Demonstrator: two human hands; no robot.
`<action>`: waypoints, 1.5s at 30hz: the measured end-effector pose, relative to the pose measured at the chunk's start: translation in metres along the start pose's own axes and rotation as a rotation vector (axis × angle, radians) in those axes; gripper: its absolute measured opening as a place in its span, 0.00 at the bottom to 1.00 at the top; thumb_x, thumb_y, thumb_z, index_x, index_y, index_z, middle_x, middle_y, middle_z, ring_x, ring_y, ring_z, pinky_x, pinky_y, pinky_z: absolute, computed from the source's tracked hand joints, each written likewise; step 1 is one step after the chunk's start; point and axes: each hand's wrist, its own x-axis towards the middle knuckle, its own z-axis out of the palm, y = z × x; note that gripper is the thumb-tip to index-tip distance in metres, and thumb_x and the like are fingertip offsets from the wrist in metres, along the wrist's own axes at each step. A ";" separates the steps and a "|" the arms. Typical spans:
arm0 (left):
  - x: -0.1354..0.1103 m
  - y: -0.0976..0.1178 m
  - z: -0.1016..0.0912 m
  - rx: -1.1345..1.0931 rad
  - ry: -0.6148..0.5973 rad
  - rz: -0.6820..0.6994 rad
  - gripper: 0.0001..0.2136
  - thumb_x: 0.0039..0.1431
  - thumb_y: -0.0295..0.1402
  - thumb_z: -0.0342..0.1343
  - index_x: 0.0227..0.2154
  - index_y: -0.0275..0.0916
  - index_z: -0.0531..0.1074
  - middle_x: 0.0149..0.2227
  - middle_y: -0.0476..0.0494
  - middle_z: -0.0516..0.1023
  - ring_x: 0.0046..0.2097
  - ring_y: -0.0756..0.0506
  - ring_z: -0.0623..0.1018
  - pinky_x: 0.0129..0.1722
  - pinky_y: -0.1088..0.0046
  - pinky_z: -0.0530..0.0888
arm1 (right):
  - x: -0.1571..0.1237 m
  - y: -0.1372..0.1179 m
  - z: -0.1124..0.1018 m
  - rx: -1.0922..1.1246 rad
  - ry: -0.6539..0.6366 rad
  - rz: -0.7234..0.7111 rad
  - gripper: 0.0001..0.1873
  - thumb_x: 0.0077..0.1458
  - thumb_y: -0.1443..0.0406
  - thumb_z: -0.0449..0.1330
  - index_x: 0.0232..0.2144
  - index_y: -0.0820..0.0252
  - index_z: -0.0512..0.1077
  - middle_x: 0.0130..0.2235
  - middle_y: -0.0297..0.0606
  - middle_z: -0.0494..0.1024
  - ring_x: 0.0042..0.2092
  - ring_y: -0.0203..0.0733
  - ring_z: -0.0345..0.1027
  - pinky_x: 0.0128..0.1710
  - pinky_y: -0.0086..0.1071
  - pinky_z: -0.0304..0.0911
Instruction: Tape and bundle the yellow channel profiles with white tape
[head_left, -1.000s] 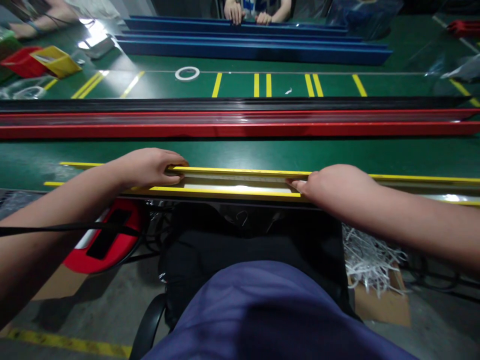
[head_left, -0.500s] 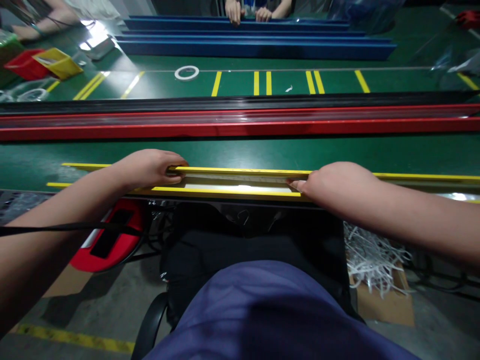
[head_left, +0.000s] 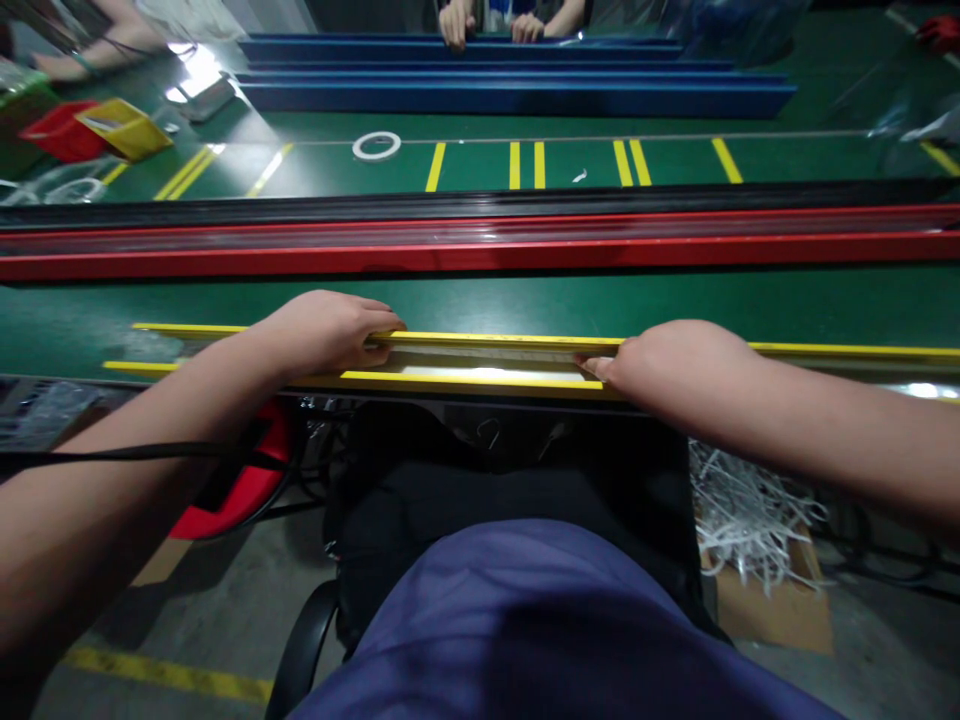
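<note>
A long channel-shaped profile with yellow edges (head_left: 480, 378) lies along the near side of the green table, its inside pale and shiny. My left hand (head_left: 334, 328) is closed over the profile's far yellow edge, fingers beyond it and thumb inside the channel. Farther right, my right hand (head_left: 671, 362) grips the same far edge, with its thumb and a fingertip reaching into the channel. The stretch of channel between the two hands is in plain sight. Part of the near edge is hidden behind my forearms.
Beyond the profile, a red profile (head_left: 480, 258) and a black one (head_left: 315, 207) span the table. Blue profiles (head_left: 517, 98) lie farther back, near another person's hands (head_left: 456, 24). A white tape ring (head_left: 376, 147) and a yellow bin (head_left: 127, 130) are at the left.
My left hand has slid to the right along the far yellow edge, nearer to my right hand. The right hand keeps its place, and the profile has hardly shifted.
</note>
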 end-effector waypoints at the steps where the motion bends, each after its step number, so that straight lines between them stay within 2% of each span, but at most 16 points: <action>1: 0.001 0.001 0.000 0.003 -0.002 0.004 0.19 0.68 0.43 0.50 0.53 0.43 0.79 0.49 0.41 0.81 0.46 0.41 0.80 0.40 0.70 0.68 | 0.000 0.000 0.000 0.011 0.004 0.001 0.35 0.68 0.70 0.48 0.73 0.43 0.63 0.50 0.52 0.82 0.51 0.59 0.78 0.50 0.51 0.70; 5: 0.009 0.008 0.002 0.003 0.016 0.037 0.19 0.69 0.43 0.49 0.52 0.42 0.79 0.50 0.42 0.81 0.45 0.42 0.79 0.40 0.70 0.67 | 0.000 0.000 0.002 0.022 0.021 -0.003 0.32 0.70 0.67 0.48 0.73 0.47 0.64 0.49 0.53 0.82 0.52 0.59 0.78 0.50 0.50 0.71; 10: 0.020 0.019 -0.001 0.012 0.035 0.063 0.17 0.68 0.43 0.50 0.46 0.42 0.80 0.47 0.43 0.81 0.43 0.43 0.79 0.39 0.70 0.65 | -0.003 0.000 0.001 -0.002 0.037 -0.015 0.32 0.70 0.67 0.47 0.73 0.48 0.65 0.48 0.53 0.82 0.51 0.57 0.79 0.48 0.47 0.72; 19: 0.039 0.044 -0.009 -0.029 0.087 0.108 0.11 0.66 0.42 0.54 0.41 0.44 0.79 0.43 0.44 0.81 0.40 0.44 0.78 0.35 0.69 0.64 | -0.006 -0.001 -0.003 0.011 0.050 -0.023 0.32 0.68 0.66 0.47 0.71 0.50 0.68 0.46 0.53 0.83 0.48 0.57 0.79 0.46 0.46 0.73; 28: 0.064 0.076 -0.018 -0.011 0.139 0.204 0.10 0.68 0.40 0.55 0.41 0.42 0.78 0.42 0.43 0.82 0.39 0.44 0.80 0.32 0.67 0.62 | -0.008 -0.001 0.000 0.042 0.076 -0.032 0.31 0.68 0.69 0.50 0.70 0.50 0.69 0.48 0.52 0.82 0.50 0.56 0.78 0.49 0.46 0.71; 38: 0.079 0.097 -0.023 -0.016 0.168 0.223 0.08 0.68 0.39 0.55 0.40 0.42 0.76 0.43 0.43 0.83 0.39 0.43 0.81 0.31 0.66 0.61 | -0.010 -0.001 -0.002 0.030 0.095 -0.040 0.32 0.65 0.68 0.50 0.69 0.49 0.70 0.46 0.52 0.83 0.47 0.57 0.79 0.45 0.45 0.72; 45: 0.092 0.115 -0.027 -0.047 0.198 0.247 0.08 0.68 0.38 0.56 0.41 0.42 0.77 0.43 0.43 0.83 0.40 0.43 0.81 0.31 0.67 0.62 | -0.014 -0.002 -0.003 0.065 0.102 -0.028 0.31 0.67 0.68 0.48 0.68 0.52 0.70 0.47 0.53 0.82 0.49 0.55 0.79 0.47 0.43 0.72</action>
